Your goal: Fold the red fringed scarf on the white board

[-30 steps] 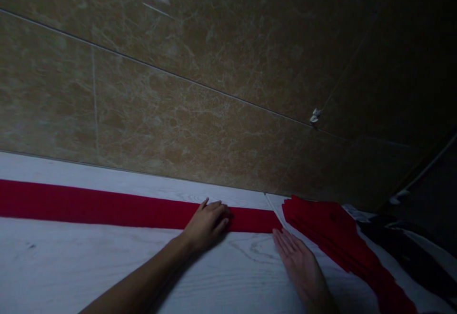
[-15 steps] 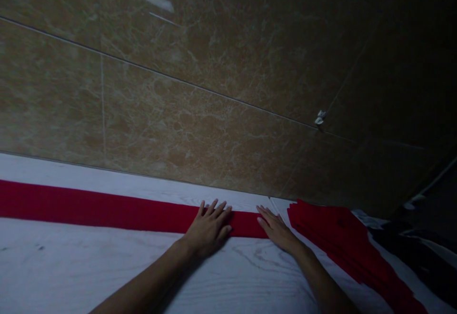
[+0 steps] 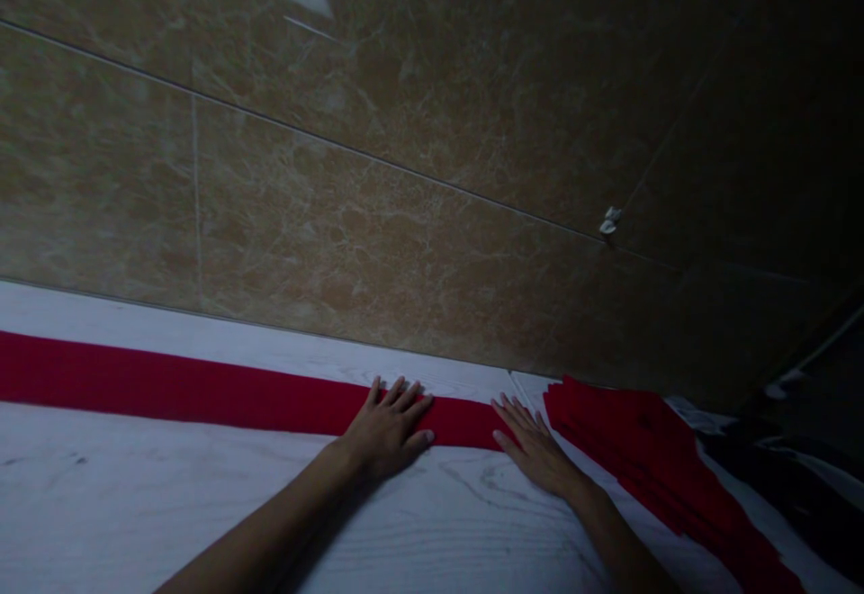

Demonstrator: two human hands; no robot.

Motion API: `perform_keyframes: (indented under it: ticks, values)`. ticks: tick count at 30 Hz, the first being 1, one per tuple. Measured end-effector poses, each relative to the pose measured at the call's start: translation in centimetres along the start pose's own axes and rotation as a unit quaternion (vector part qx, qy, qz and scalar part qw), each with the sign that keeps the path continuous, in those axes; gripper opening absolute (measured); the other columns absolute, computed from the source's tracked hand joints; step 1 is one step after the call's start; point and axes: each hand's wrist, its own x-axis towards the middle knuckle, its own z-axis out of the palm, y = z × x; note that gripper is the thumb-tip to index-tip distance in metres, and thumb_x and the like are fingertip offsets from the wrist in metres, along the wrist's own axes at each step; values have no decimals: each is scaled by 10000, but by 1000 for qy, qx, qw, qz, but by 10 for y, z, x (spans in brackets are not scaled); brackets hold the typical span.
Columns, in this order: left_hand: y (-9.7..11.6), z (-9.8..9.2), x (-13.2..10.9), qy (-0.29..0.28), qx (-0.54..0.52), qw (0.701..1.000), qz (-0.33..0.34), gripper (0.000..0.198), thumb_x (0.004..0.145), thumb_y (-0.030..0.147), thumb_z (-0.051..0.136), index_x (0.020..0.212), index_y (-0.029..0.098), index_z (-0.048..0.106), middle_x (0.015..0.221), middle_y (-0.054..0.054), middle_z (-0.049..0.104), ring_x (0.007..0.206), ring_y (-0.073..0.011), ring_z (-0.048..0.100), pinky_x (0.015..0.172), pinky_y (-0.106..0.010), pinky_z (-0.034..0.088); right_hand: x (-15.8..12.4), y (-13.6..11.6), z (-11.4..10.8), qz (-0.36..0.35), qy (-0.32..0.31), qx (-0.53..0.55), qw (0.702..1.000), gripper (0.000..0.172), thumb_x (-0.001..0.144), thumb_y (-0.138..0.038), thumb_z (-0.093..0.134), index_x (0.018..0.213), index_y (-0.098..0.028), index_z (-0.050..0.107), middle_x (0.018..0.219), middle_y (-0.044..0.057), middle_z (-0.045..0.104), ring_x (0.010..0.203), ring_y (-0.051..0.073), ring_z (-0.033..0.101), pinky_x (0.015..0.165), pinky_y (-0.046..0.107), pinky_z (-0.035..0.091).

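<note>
A long, flat strip of red cloth (image 3: 202,387) runs from the left edge of the view to just under my hands. My left hand (image 3: 386,427) lies on it, palm down with the fingers spread. Over the strip's right end rests my right hand (image 3: 536,450), fingers stretched out and the thumb apart. That end is partly hidden beneath the right hand. Just to the right lies a stack of folded red cloth (image 3: 648,441), its layered edges fanned, apart from the strip.
The pale wood-grain tabletop (image 3: 202,495) meets a brown marbled tile wall (image 3: 378,216) behind the strip. A small white clip (image 3: 610,220) sits on the wall. Dark fabric (image 3: 776,486) lies at the far right beyond the red stack.
My left hand has shifted slightly left along the strip. My right hand has moved slightly right, with its fingers more spread.
</note>
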Motion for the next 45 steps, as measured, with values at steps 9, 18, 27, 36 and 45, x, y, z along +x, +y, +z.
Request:
perform_keyframes:
  ticks: [9,18,27,36,45]
  values:
    - [-1,4,1,11,-3,1000,2,729,1006,597,377,1598,176,315,1647,-144,246,1545,-379,142,1215,-701,52,10,-76,-11,2,51,-14,999,639,1052,-533,268,1611,-226,224,1689,44,74,1562,223,9,1266,543,30]
    - [-2,6,2,6,10,1000,3,743,1003,588,373,1597,147,310,1645,-146,248,1548,-363,147,1226,-681,57,18,-97,24,-19,102,77,992,605,1037,-513,335,1571,-231,349,1663,64,211,1554,270,132,1245,621,63]
    - [-3,5,1,12,-8,1000,4,739,999,568,402,1587,127,325,1639,-153,264,1545,-369,150,1221,-694,72,-20,51,31,79,262,135,952,624,940,-411,255,1370,-95,579,1470,201,539,1394,303,481,1194,565,347]
    - [0,1,0,-2,-4,1000,-6,741,998,572,387,1591,132,321,1642,-148,249,1547,-361,137,1224,-681,61,-31,64,38,34,359,145,921,419,856,-314,392,1073,-167,720,1166,181,676,1116,302,652,1031,482,537]
    - [-2,3,2,2,-10,1000,-5,741,993,586,386,1589,149,332,1640,-149,263,1546,-359,145,1225,-677,68,-33,57,33,32,373,146,916,214,846,-348,441,848,-252,632,968,133,667,962,300,660,910,471,564]
